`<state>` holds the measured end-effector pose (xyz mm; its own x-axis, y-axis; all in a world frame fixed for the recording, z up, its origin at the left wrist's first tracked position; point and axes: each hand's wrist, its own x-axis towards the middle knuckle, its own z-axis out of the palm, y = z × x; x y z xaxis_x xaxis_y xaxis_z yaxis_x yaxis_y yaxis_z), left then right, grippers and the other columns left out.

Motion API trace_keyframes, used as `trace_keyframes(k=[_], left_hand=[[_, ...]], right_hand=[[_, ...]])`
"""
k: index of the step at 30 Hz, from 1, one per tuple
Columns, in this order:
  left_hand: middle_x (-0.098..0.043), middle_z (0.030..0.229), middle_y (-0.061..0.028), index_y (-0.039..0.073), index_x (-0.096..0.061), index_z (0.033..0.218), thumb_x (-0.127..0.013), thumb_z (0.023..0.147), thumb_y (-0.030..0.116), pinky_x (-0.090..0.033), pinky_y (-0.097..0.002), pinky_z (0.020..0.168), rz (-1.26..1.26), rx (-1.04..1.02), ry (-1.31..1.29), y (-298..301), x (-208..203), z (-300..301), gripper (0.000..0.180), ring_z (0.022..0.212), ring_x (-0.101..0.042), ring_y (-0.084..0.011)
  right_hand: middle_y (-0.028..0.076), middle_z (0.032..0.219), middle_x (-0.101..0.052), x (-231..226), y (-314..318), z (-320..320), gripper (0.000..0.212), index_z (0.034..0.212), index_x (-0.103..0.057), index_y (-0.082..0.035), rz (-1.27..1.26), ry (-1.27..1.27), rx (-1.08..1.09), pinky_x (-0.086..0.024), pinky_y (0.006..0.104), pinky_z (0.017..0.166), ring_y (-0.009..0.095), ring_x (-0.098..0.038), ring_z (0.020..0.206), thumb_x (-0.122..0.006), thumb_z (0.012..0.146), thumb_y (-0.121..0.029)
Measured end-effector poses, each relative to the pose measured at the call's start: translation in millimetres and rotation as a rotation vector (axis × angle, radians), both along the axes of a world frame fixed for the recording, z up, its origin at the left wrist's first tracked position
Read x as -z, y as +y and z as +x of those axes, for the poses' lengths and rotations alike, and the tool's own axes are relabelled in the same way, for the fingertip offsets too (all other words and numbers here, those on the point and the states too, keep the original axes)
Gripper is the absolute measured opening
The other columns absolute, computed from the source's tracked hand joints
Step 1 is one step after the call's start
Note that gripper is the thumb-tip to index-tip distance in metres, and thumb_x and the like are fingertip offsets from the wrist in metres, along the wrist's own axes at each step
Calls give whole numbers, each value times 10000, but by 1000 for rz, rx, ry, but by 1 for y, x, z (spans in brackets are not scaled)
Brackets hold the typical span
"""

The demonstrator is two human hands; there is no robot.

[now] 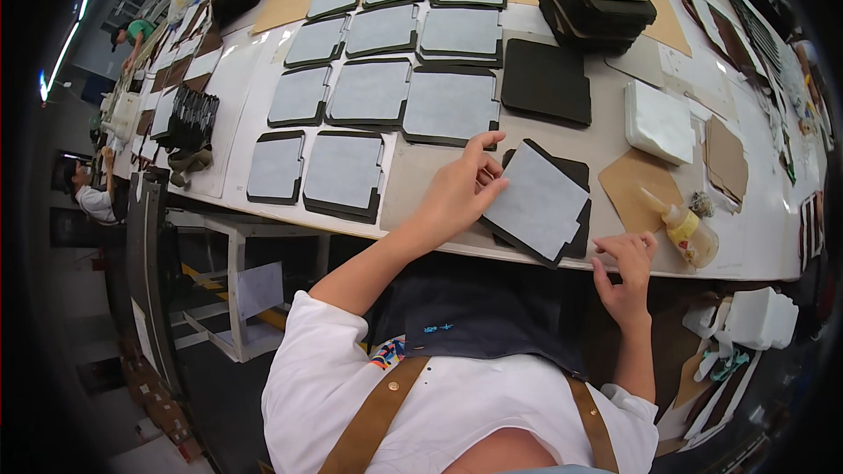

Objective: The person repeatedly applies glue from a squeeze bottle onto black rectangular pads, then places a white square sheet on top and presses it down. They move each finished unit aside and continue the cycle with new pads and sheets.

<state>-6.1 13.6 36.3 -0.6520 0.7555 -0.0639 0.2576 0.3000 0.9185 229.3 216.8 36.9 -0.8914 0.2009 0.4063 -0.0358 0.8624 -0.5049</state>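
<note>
My left hand is at the left edge of a black panel with a pale grey sheet on it. Its thumb tip overlaps that edge and the index finger points away, the fingers apart; a firm grip does not show. The panel lies turned at an angle over another black panel, at the table's near edge. Close to the lower right corner of these panels, my right hand hovers with loosely bent, parted fingers and nothing in them.
Rows of black panels with grey sheets cover the table's left and middle. Behind my hands lie a bare black panel and a tall black stack. To the right are white sheets, a yellowish glue bottle and brown card.
</note>
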Motion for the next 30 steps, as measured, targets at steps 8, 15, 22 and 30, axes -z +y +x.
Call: trace_keyframes(k=[8,15,22,30], left_hand=[[-712,897,-18,-24,-714,1114,-710,954,143,-504,-238,723,-83,-377,84,-98,-9,-69,232,796,-617,-76],[-703,959,-5,-30,-698,1117,-682,993,176,-490,-221,783,51,-548,206,-125,-3,-152,242,851,-618,-67],[-739,1003,-53,-56,-689,1138,-693,982,192,-496,-227,846,-38,-645,67,-126,31,-230,293,905,-659,-94],[-738,1003,-83,66,-728,1155,-670,939,108,-539,-359,792,-327,-691,569,-124,33,-226,228,889,-696,-242]], right_hand=[[72,909,-660,27,4,-13,289,1115,-678,-55,82,92,160,-352,427,999,255,-611,897,-685,838,29],[86,962,-674,36,4,-16,266,1091,-677,-48,174,102,243,-384,442,973,272,-616,911,-694,834,19],[81,955,-668,39,5,-16,270,1088,-673,-45,219,148,258,-396,447,963,278,-615,906,-692,828,27],[99,945,-657,39,5,-16,250,1093,-661,-31,181,172,244,-387,435,983,282,-606,914,-655,854,40]])
